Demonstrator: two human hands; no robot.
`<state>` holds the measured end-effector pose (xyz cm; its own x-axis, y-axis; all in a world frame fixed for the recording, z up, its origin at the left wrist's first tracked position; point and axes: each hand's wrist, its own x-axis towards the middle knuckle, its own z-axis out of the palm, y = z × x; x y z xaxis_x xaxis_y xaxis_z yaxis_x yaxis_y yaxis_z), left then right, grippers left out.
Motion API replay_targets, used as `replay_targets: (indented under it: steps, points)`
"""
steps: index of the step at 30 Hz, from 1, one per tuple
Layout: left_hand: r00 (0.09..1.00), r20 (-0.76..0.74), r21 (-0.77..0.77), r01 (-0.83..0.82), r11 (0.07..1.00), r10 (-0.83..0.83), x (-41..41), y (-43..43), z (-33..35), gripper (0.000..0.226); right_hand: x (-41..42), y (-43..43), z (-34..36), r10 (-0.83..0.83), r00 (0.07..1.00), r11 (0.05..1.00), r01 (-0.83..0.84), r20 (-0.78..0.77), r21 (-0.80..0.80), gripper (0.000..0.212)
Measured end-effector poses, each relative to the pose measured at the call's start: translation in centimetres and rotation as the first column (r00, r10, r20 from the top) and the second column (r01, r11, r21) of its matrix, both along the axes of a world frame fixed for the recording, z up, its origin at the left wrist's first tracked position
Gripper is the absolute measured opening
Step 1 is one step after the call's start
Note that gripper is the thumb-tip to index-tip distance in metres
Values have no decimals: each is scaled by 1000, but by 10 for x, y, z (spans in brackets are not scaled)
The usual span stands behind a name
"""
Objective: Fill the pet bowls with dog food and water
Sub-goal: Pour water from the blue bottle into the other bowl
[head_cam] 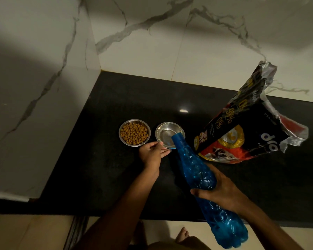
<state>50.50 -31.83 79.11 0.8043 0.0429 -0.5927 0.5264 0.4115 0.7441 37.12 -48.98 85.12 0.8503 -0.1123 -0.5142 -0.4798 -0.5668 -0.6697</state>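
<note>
Head view: right hand (222, 190) grips thin, probably squashy bottle (193, 163) mid-body; left hand (151, 154) pinches light, slidable bowl (163, 130) by its rim.

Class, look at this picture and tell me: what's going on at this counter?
A person is filling pet bowls on a black counter. The right hand grips a blue bottle, tilted so its mouth sits over the second bowl, whose near rim the left hand holds. The first bowl is already full of kibble. An opened dog food bag stands beside them.
</note>
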Motion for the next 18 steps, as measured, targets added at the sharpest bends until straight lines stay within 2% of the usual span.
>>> replay_targets:
  steps: [8,15,18]
  points:
    - [1000,-10,-27,9,1000,-10,0,2,3,22,1,-1,-6,6,998,998,-10,-68,-61,116]
    - [1000,-14,-40,3,999,-4,0,3,6,24,3,1,-4,-5,997,1000,3,-80,-26,90]
    - [1000,-12,-38,3,999,-3,-1,3,6,23,4,1,-4,-15,996,1000,14,-91,-14,88]
